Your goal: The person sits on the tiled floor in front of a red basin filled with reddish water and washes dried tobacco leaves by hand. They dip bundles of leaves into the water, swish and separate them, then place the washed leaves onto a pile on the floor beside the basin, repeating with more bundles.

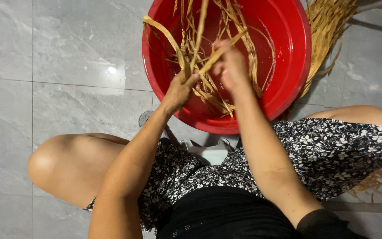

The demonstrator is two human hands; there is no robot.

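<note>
Grey tiled floor (pixel 67 66). Red plastic basin (pixel 297 53) on it, wet straw-coloured leaf strips (pixel 213 90) inside. Dry strip bundle (pixel 326 31) just right of basin. Left hand (pixel 180 88) fisted around strips; right hand (pixel 230 66) pinching one strip.

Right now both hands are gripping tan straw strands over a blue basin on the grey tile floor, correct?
Not quite: the basin is red, not blue, as the head view shows. The rest holds: the left hand and right hand both grip tan straw strands over it, on the grey tile floor.
</note>
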